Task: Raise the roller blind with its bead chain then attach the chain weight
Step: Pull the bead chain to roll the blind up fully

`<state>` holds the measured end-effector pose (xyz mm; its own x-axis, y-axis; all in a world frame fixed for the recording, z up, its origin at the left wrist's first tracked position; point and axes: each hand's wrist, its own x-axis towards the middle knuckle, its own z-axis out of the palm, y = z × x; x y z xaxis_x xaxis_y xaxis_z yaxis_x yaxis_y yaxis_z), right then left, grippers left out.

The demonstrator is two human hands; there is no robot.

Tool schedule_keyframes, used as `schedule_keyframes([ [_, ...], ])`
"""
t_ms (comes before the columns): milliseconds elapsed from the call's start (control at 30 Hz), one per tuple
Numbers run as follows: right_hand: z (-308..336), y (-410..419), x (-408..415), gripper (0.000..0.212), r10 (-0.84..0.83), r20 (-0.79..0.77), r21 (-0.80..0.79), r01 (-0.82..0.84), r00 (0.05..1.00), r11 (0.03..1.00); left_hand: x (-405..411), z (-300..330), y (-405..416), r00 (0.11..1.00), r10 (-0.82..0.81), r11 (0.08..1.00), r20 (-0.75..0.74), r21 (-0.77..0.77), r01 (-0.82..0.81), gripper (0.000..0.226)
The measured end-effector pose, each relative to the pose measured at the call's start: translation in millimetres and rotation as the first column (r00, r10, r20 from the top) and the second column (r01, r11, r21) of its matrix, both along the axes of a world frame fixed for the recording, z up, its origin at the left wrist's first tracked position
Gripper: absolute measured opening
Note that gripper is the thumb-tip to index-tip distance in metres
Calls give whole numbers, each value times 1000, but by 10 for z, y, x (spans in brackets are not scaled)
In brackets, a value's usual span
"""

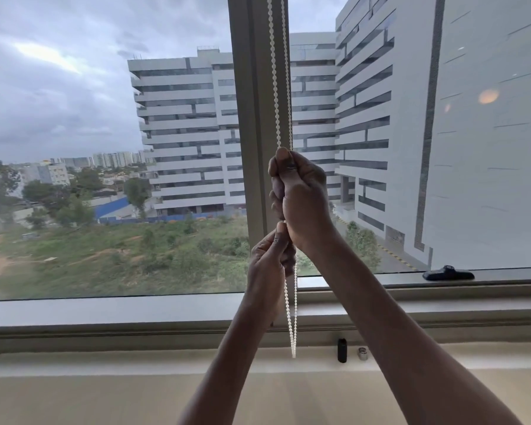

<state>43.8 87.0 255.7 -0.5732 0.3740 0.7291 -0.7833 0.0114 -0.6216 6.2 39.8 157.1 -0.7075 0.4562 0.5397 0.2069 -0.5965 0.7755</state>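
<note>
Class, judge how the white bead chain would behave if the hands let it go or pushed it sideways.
The bead chain is probably floppy: below the left hand it hangs as a slack loop. It likely swings easily, with no weight on its end. Its beads probably give the right hand grip.

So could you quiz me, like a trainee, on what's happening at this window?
1. True or false: both hands grip the white plastic bead chain.
2. Which hand is higher: the right hand or the left hand?
3. What stands on the pale sill right of the chain's hanging loop?

Key: 1 true. 2 the right hand. 3 a small black cylinder and a small silver metal cap.
</note>
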Motion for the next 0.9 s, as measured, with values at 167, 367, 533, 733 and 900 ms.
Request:
schedule_keyframes([
  [167, -82, -12, 31, 36, -41, -37, 8, 42, 998, 999, -101, 142, -100, 992, -55, 995, -116, -94, 44, 61],
  [367, -361, -55, 3, 37, -229, -35, 118, 231, 973, 966, -122, 906, -274, 961, -277, 958, 14, 84, 275, 75],
  [533, -858, -135, -43, 36, -170, 91, 107, 160, 981, 981, 15, 1318, -350, 945, -326, 944, 3, 59, 326, 67],
  [733, -933, -150, -71, 33, -155, 100, 95, 146, 983, 985, 67, 1195, -270, 966, -239, 962, 97, 163, 221, 35],
  [900, -930, -141, -66, 40, -127, 97, 82, 119, 987, 989, 78, 1158, -246, 980, -180, 966, 87, 202, 159, 30],
])
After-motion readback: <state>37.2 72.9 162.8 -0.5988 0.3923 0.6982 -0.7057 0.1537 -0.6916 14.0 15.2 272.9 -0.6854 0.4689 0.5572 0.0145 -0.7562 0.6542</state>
